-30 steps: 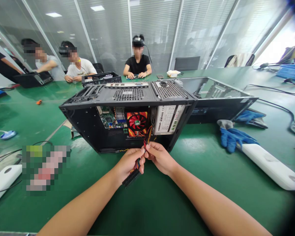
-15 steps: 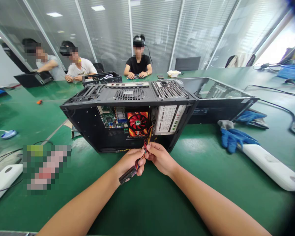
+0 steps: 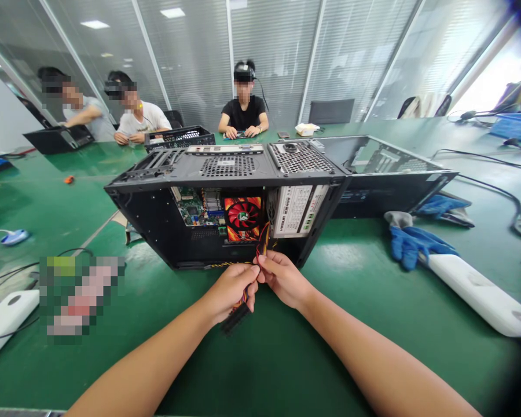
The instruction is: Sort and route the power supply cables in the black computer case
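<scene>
An open black computer case point(image 3: 156, 220) lies on its side on the green table point(image 3: 286, 359), showing a motherboard point(image 3: 195, 208), a red fan point(image 3: 242, 215) and a power supply point(image 3: 297, 209). A bundle of red, yellow and black cables point(image 3: 261, 240) runs out of the case to my hands. My left hand point(image 3: 230, 289) is closed round the bundle, and its black connector point(image 3: 235, 317) sticks out below the fingers. My right hand point(image 3: 282, 278) pinches the same cables just beside the left thumb.
A removed side panel point(image 3: 386, 168) lies behind the case. Blue gloves point(image 3: 412, 243) and a white device point(image 3: 477, 292) lie at right, white devices point(image 3: 4, 315) and cables at left. Three people sit at the far side with a laptop point(image 3: 56, 139) and a black basket point(image 3: 180, 138).
The black connector under my left hand has swung, from pointing left half a second ago back to pointing down-right. Both hands stay at the cable bundle.
</scene>
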{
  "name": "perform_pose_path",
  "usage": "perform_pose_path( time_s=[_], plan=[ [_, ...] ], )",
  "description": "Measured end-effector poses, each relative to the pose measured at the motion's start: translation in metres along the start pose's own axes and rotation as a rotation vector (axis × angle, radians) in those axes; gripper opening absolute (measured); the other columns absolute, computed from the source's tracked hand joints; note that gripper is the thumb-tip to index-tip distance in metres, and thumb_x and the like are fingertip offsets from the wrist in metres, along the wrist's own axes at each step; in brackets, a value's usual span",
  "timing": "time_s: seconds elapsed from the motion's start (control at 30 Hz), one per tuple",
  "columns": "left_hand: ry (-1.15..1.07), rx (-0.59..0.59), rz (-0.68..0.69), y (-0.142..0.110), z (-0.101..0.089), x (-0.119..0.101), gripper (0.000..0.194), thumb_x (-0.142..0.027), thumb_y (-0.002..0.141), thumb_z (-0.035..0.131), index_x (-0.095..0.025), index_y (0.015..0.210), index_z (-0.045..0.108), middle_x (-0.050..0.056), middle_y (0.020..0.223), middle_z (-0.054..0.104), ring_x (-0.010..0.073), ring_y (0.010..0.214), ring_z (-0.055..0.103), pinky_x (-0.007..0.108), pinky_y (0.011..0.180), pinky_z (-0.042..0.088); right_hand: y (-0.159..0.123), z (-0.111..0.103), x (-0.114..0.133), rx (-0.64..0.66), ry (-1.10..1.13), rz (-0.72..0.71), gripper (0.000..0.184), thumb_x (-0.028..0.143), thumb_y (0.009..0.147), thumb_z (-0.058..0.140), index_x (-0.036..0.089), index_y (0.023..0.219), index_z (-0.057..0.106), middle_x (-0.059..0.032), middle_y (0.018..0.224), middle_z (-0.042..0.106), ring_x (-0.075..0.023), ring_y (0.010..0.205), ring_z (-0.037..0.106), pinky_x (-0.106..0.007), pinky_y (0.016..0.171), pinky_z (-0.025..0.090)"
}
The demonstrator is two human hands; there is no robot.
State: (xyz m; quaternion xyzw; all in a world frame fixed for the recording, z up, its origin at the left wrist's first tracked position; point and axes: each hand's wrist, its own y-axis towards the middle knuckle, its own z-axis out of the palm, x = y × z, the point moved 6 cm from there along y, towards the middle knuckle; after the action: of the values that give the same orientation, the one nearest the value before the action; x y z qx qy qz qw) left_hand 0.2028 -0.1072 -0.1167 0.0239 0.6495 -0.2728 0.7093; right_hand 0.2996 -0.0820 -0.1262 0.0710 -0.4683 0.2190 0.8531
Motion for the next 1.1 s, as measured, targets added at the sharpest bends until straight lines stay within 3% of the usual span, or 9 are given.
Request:
perform_pose_path(
  time_s=[0.2,0.43,0.53,0.87,0.97,1.1],
  plan=[
    [0.444,-0.167,0.156,-0.008,-0.003,-0.011,0.033,-0.044,0.092,0.044,-0.016,0.076,0.054,-0.005,0.048,0.052,0.01,0.035,0.054,0.017,0.037,0.035,0.0,0.0,0.003,-0.048,-0.094,-0.047,0.032,0.046,0.074,0.075,0.016,0.077,0.063,0.0029,0.057,0.052,-0.0097,0.052,0.039,-0.026,0.052,0.027],
    [0.754,-0.282,0.287,-0.015,-0.005,-0.025,0.027,-0.032,0.092,0.044,-0.019,0.071,0.053,-0.001,0.055,0.057,0.0119,0.041,0.057,0.021,0.044,0.037,-0.001,0.0,0.005,-0.08,-0.137,-0.095,0.033,0.046,0.074,0.075,0.016,0.078,0.062,0.0051,0.06,0.046,-0.0079,0.053,0.031,-0.026,0.053,0.021],
    [0.762,-0.268,0.282,-0.015,-0.004,-0.025,0.026,-0.032,0.092,0.043,-0.019,0.073,0.053,-0.001,0.055,0.056,0.0122,0.042,0.057,0.021,0.044,0.038,0.0,0.0,0.005,-0.072,-0.167,-0.109,0.032,0.045,0.077,0.073,0.016,0.077,0.06,0.0051,0.059,0.046,-0.008,0.053,0.029,-0.027,0.053,0.019],
    [0.421,-0.084,0.122,-0.005,-0.002,-0.01,0.034,-0.044,0.094,0.035,-0.018,0.08,0.051,-0.006,0.045,0.05,0.0117,0.034,0.054,0.018,0.037,0.035,-0.001,-0.001,0.007,-0.059,-0.28,-0.104,0.033,0.049,0.082,0.066,0.017,0.078,0.06,0.0029,0.055,0.053,-0.0105,0.052,0.038,-0.027,0.053,0.023],
    [0.487,-0.115,0.136,-0.007,-0.003,-0.011,0.032,-0.041,0.095,0.035,-0.018,0.08,0.052,-0.005,0.046,0.051,0.0123,0.036,0.055,0.019,0.038,0.036,-0.001,0.001,0.009,-0.061,-0.273,-0.11,0.034,0.049,0.08,0.067,0.017,0.075,0.058,0.0031,0.056,0.052,-0.0106,0.053,0.038,-0.027,0.053,0.023],
    [0.71,-0.225,0.256,-0.011,-0.005,-0.018,0.028,-0.034,0.094,0.038,-0.019,0.075,0.052,-0.003,0.053,0.054,0.0127,0.042,0.056,0.021,0.044,0.036,-0.001,0.0,0.009,-0.09,-0.278,-0.13,0.037,0.051,0.078,0.069,0.018,0.07,0.054,0.0039,0.059,0.048,-0.01,0.055,0.035,-0.027,0.054,0.023]
  ],
)
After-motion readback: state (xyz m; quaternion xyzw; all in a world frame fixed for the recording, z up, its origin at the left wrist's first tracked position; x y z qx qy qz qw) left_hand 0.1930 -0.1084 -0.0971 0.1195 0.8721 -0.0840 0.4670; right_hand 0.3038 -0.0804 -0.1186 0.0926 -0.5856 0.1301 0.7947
